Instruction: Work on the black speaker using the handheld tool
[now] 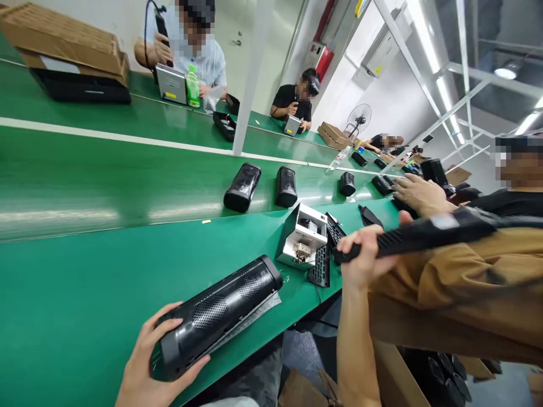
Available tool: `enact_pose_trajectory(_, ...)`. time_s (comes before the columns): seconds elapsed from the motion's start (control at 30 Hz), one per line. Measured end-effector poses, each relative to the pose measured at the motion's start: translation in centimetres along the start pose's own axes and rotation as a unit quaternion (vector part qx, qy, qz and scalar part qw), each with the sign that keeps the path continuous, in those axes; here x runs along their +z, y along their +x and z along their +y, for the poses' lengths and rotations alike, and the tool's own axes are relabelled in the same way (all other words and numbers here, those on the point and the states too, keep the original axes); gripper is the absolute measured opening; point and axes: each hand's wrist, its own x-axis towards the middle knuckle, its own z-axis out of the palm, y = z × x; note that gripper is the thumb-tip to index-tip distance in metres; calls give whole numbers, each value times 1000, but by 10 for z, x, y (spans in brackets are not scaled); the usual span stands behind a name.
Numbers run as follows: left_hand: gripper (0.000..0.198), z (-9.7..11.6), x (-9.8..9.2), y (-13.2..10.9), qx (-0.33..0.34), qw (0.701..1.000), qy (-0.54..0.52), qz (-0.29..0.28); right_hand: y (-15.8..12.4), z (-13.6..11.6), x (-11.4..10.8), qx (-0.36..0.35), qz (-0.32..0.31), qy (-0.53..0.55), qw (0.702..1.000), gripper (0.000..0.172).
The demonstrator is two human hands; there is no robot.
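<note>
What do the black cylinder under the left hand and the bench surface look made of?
Cylinder: likely glossy black plastic, with streak highlights and perforated mesh patches. Bench: smooth green mat, probably rubber or vinyl, with a soft sheen. The left hand grips the cylinder's end.

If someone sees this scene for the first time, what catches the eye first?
A glossy black cylindrical speaker housing lies at the near edge of the green workbench, the left hand cupping its end. The right hand grips a long black grille panel. More black housings lie on the conveyor belt behind.
</note>
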Motion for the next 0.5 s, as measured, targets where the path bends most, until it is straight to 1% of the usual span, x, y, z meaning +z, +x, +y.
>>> enact_pose_trajectory(0.03,51,0,6,1,8,1000,-3,2,8,18,0,3,6,-7,1000,22)
enact_pose_trajectory(0.1,52,-6,15,4,22,1000,5,-3,14,50,2,14,14,-22,1000,43)
enact_pose_trajectory(0.17,53,-18,18,8,36,999,24,-19,9,72,4,31,12,-39,999,50)
enact_pose_trajectory(0.23,58,-30,16,12,76,995,47,-37,2,82,4,49,0,-52,997,50)
enact_pose_trajectory(0.3,64,-38,13,15,112,990,65,-50,-4,80,4,66,-19,-55,996,48)
enact_pose_trajectory(0.37,68,-39,11,17,124,989,67,-55,-9,68,3,90,-41,-45,994,47)
enact_pose_trajectory(0.43,68,-34,12,17,127,989,56,-49,-16,45,2,120,-61,-27,991,46)
enact_pose_trajectory(0.5,69,-27,14,16,139,988,43,-45,-29,12,3,148,-71,-2,986,45)
